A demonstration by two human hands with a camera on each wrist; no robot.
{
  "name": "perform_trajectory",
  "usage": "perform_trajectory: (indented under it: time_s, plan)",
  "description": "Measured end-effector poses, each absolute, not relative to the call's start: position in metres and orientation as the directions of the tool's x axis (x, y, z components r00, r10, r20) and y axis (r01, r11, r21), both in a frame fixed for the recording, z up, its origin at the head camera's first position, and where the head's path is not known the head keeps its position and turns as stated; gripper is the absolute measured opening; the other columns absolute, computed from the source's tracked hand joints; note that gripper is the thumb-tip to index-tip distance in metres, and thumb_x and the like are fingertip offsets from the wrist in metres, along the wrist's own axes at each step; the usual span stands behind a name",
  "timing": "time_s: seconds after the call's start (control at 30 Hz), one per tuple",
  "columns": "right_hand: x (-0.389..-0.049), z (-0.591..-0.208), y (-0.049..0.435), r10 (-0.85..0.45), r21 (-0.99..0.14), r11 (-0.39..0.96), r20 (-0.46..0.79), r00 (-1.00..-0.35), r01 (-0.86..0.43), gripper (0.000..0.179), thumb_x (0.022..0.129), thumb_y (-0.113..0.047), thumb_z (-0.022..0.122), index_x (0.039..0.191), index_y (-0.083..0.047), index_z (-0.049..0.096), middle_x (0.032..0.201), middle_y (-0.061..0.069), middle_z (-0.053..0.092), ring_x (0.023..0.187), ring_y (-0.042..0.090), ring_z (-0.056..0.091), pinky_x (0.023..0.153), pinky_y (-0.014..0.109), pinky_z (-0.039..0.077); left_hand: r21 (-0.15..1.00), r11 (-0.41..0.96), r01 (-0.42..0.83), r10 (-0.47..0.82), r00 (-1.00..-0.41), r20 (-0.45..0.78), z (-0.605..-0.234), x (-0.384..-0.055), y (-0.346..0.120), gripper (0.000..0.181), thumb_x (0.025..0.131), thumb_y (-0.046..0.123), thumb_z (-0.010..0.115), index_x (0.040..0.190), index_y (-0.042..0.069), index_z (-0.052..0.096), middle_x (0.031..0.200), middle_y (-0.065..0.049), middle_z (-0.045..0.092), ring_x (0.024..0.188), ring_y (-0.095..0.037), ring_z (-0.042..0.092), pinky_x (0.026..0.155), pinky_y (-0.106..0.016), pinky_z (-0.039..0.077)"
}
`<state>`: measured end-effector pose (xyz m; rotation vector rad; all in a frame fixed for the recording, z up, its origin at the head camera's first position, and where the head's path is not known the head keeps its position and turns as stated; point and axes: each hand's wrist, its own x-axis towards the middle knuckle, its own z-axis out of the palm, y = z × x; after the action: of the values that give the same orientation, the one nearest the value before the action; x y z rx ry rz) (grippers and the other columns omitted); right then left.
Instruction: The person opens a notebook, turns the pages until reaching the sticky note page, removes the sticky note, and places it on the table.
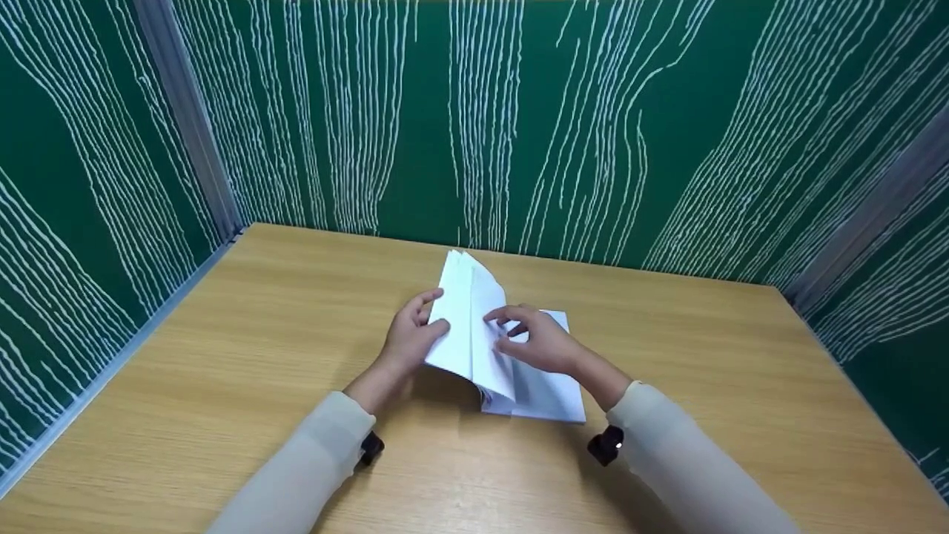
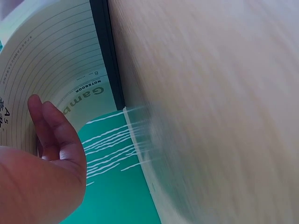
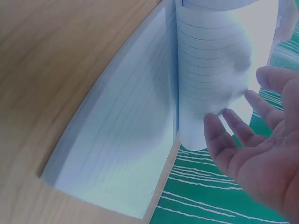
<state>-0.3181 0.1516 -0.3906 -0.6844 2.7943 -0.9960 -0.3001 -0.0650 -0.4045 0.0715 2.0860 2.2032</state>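
A lined notebook (image 1: pixel 549 393) lies open on the table, its left part lifted and bent upward. My left hand (image 1: pixel 411 334) grips these raised pages (image 1: pixel 454 319) at their left edge, thumb over the front and other fingers behind. In the left wrist view, printed lettering and lines mark the pale cover (image 2: pixel 70 56), beside a dark spine (image 2: pixel 105 51). My right hand (image 1: pixel 545 345) is at the curved leaf, fingers loosely bent and spread, fingertips right at the paper. The right wrist view shows that curling ruled page (image 3: pixel 205 74) above the flat right-hand side (image 3: pixel 121 126).
The notebook is on a wooden table (image 1: pixel 704 386). Behind it stands a green wall (image 1: pixel 415 148) with white wavy lines, with grey posts (image 1: pixel 185 111) at its corners. A small dark device (image 1: pixel 606 445) sits at the right wrist, another (image 1: pixel 372 448) at the left.
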Motion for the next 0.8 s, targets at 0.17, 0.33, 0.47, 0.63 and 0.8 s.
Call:
perform_trajectory:
  time_s: [0.17, 0.33, 0.47, 0.63, 0.8]
  plan:
    - [-0.314, -0.391, 0.15, -0.495, -0.6, 0.668, 0.084, -0.865, -0.441, 0.039, 0.079, -0.027, 0.06, 0.117, -0.032, 0.052, 0.12, -0.008, 0.051, 0.104, 0.019, 0.052, 0.08, 0.037, 0.046, 0.996, -0.081, -0.037, 0.121, -0.992, -0.027, -0.405, -0.3, -0.065, 0.048, 0.08, 0.015, 0.053, 0.126, 0.025, 0.04, 0.112, -0.004, 0.057, 0.089, -0.019, 0.062, 0.072, -0.032, 0.051]
    - [-0.311, -0.394, 0.148, -0.536, -0.571, 0.667, 0.078, -0.84, -0.479, 0.047, 0.078, -0.03, 0.06, 0.122, -0.04, 0.044, 0.129, -0.011, 0.042, 0.116, 0.016, 0.041, 0.084, 0.046, 0.043, 0.995, -0.095, -0.036, 0.121, -0.992, -0.024, -0.405, -0.3, -0.064, 0.048, 0.08, 0.016, 0.056, 0.125, 0.024, 0.04, 0.111, -0.005, 0.058, 0.09, -0.019, 0.062, 0.073, -0.032, 0.05]
    - [-0.311, -0.394, 0.147, -0.553, -0.559, 0.664, 0.079, -0.829, -0.497, 0.052, 0.078, -0.031, 0.06, 0.124, -0.043, 0.04, 0.134, -0.011, 0.036, 0.12, 0.015, 0.033, 0.086, 0.046, 0.041, 0.997, -0.082, -0.003, 0.122, -0.993, 0.007, -0.404, -0.301, -0.064, 0.05, 0.08, 0.016, 0.058, 0.126, 0.022, 0.04, 0.113, -0.006, 0.058, 0.091, -0.02, 0.062, 0.074, -0.032, 0.05]
    - [-0.309, -0.393, 0.146, -0.58, -0.542, 0.652, 0.092, -0.809, -0.53, 0.057, 0.077, -0.034, 0.06, 0.128, -0.043, 0.035, 0.137, -0.014, 0.031, 0.124, 0.015, 0.028, 0.087, 0.043, 0.04, 0.997, -0.078, -0.028, 0.132, -0.991, -0.018, -0.4, -0.298, -0.065, 0.052, 0.08, 0.019, 0.06, 0.127, 0.023, 0.038, 0.115, -0.004, 0.057, 0.091, -0.018, 0.062, 0.075, -0.031, 0.05]
    - [-0.307, -0.395, 0.142, -0.587, -0.529, 0.661, 0.079, -0.806, -0.533, 0.061, 0.077, -0.036, 0.06, 0.131, -0.041, 0.032, 0.139, -0.012, 0.028, 0.124, 0.018, 0.022, 0.093, 0.045, 0.035, 0.997, -0.069, -0.038, 0.124, -0.992, -0.029, -0.404, -0.3, -0.064, 0.055, 0.078, 0.024, 0.063, 0.126, 0.026, 0.037, 0.117, -0.003, 0.055, 0.092, -0.018, 0.062, 0.074, -0.031, 0.05]
